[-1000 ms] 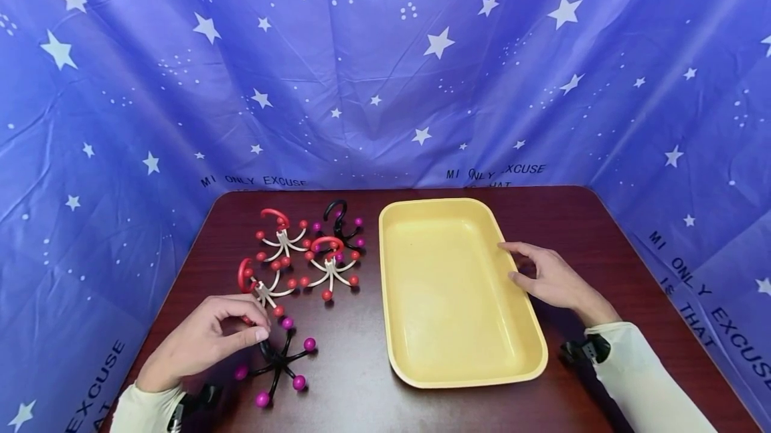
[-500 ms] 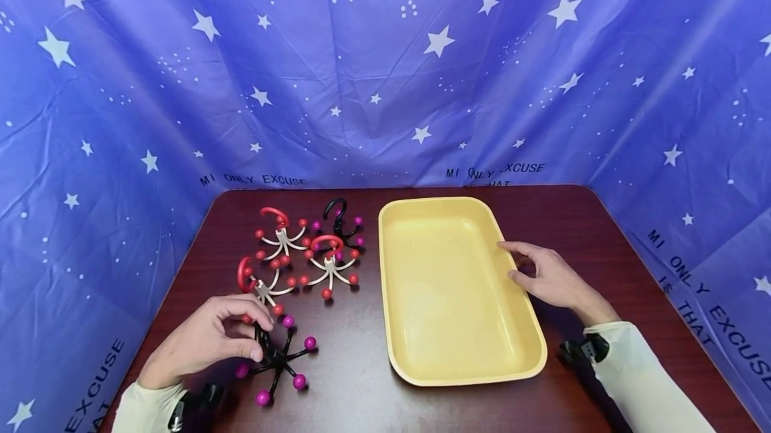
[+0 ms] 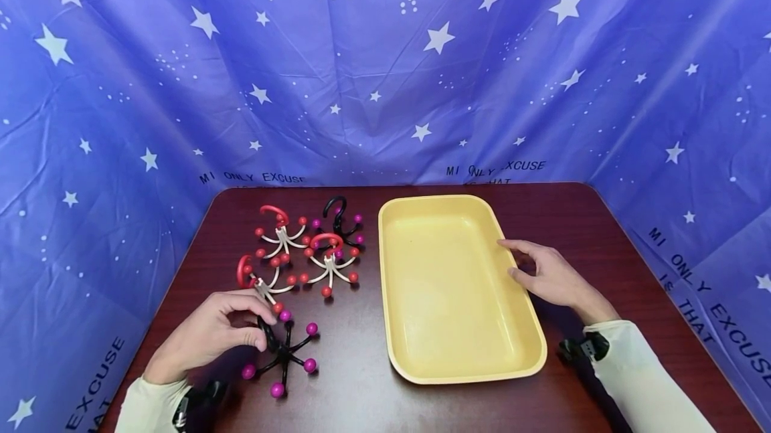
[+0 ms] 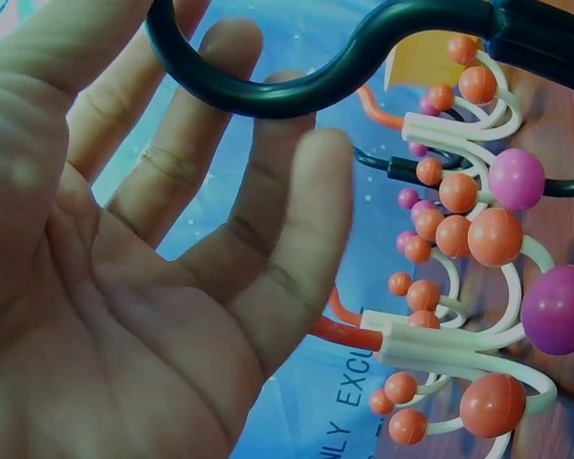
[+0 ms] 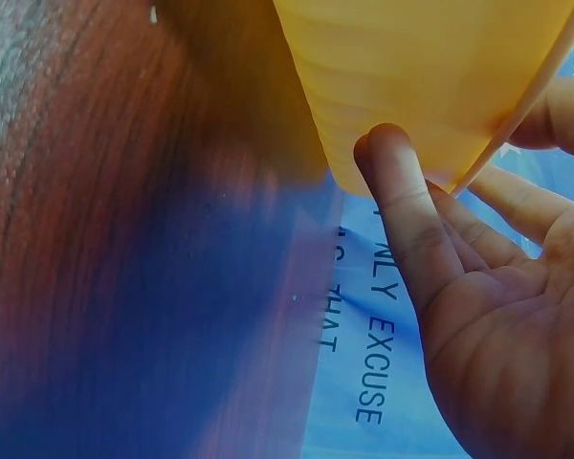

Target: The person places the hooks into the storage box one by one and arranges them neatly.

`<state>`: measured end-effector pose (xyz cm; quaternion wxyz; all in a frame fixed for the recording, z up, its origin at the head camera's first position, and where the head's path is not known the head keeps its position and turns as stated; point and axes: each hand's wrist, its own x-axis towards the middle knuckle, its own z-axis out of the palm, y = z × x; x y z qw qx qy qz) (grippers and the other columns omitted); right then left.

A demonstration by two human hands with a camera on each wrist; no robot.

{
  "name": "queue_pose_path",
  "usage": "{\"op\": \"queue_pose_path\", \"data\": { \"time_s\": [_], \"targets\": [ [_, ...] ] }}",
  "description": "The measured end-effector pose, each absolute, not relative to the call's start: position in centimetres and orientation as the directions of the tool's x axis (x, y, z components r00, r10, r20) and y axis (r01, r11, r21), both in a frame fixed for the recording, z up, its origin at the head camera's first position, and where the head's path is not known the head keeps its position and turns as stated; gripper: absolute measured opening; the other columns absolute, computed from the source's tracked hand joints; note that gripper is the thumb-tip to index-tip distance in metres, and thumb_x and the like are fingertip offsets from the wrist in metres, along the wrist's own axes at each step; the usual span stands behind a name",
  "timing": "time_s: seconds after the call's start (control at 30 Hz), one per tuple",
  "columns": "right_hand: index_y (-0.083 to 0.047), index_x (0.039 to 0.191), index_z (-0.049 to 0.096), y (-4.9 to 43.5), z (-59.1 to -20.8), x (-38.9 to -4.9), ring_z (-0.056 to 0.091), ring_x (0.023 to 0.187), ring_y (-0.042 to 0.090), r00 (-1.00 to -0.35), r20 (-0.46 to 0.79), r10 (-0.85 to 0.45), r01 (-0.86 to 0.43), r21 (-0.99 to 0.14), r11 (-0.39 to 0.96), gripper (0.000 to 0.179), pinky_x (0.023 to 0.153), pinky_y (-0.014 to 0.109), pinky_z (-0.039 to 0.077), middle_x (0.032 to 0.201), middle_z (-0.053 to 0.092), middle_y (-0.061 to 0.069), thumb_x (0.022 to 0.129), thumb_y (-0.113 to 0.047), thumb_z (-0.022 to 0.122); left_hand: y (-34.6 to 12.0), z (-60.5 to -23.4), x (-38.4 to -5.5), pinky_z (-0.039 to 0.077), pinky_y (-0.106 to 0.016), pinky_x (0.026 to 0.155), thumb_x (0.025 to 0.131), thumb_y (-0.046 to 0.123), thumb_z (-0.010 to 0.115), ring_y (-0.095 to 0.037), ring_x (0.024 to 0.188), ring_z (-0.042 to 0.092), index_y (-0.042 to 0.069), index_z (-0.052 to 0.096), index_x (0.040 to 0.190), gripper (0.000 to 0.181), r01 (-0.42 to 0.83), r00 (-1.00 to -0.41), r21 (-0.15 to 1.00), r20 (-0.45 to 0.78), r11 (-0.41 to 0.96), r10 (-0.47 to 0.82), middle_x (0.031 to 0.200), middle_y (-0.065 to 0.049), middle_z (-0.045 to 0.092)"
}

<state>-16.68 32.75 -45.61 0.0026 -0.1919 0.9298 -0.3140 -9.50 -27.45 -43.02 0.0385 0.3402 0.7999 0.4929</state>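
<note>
My left hand (image 3: 207, 332) pinches the hook of a black claw hanger (image 3: 283, 351), whose splayed arms end in magenta balls. In the left wrist view the black hook (image 4: 297, 105) curves by the thumb and fingers, its top cut off by the frame. Just behind it is a cream claw hanger (image 3: 264, 289) with a red hook and red balls. My right hand (image 3: 551, 278) grips the right rim of a yellow tray (image 3: 540, 326), thumb and index finger over the edge. In the right wrist view the other fingers (image 5: 402, 191) lie along the tray's outer wall.
Farther back on the left are two more cream hangers, one at the rear (image 3: 282, 237) and one nearer the tray (image 3: 329, 267). A second black hanger (image 3: 338, 222) stands behind the latter, their arms overlapping. A blue star-printed curtain (image 3: 385, 71) surrounds the dark wooden table (image 3: 346, 359).
My left fingertips have closed on the black hanger's hook. The hanger has turned a little and shifted slightly right and away from me. My right hand has stayed on the tray.
</note>
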Motion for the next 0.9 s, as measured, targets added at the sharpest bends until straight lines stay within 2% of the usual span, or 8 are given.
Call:
{"op": "queue_pose_path", "data": {
  "time_s": [0.3,0.5,0.6,0.73,0.9],
  "targets": [
    [-0.003,0.147,0.059,32.7,-45.6,-16.8,0.067,0.105,0.025,-0.92,0.127,-0.37,-0.37,-0.586,0.721,0.054,0.079,0.031,0.058,0.133,0.071,0.016,0.094,-0.004,0.073,-27.1,-42.5,-9.3,0.054,-0.018,0.088,0.082,-0.002,0.084,-0.009,0.102,0.067,0.024,0.08,0.101,0.032,0.471,-0.789,0.821,0.229,0.322,0.57,0.101,0.008,0.076],
    [-0.004,0.148,0.057,32.7,-45.7,-16.7,0.069,0.101,0.022,-0.916,0.11,-0.386,-0.37,-0.6,0.709,0.063,0.078,0.032,0.059,0.13,0.071,0.016,0.087,0.001,0.073,-26.7,-42.4,-9.3,0.053,-0.015,0.091,0.087,0.0,0.082,-0.007,0.106,0.065,0.025,0.079,0.107,0.032,0.528,-0.76,0.782,0.261,0.331,0.595,0.103,0.005,0.076],
    [-0.004,0.148,0.057,32.8,-45.8,-16.8,0.07,0.099,0.02,-0.911,0.12,-0.395,-0.382,-0.605,0.698,0.064,0.079,0.032,0.059,0.13,0.071,0.016,0.086,0.001,0.072,-26.4,-42.0,-9.3,0.055,-0.017,0.085,0.089,0.003,0.081,-0.005,0.102,0.067,0.025,0.078,0.109,0.029,0.54,-0.761,0.763,0.262,0.356,0.593,0.103,0.004,0.077],
    [-0.004,0.148,0.056,32.8,-45.9,-16.9,0.07,0.099,0.017,-0.903,0.14,-0.407,-0.4,-0.62,0.675,0.065,0.079,0.034,0.059,0.129,0.072,0.015,0.086,0.001,0.072,-25.9,-41.3,-9.2,0.056,-0.019,0.08,0.091,0.009,0.081,-0.003,0.097,0.069,0.024,0.078,0.11,0.024,0.535,-0.78,0.738,0.245,0.411,0.575,0.104,0.008,0.077],
    [-0.002,0.149,0.056,33.0,-46.1,-16.7,0.069,0.104,0.017,-0.893,0.166,-0.418,-0.422,-0.631,0.651,0.065,0.086,0.037,0.058,0.135,0.069,0.017,0.086,0.001,0.074,-25.3,-40.7,-9.4,0.057,-0.022,0.072,0.092,0.011,0.081,-0.003,0.088,0.068,0.025,0.077,0.109,0.023,0.532,-0.794,0.721,0.244,0.443,0.556,0.102,0.012,0.076]
  ]
}}
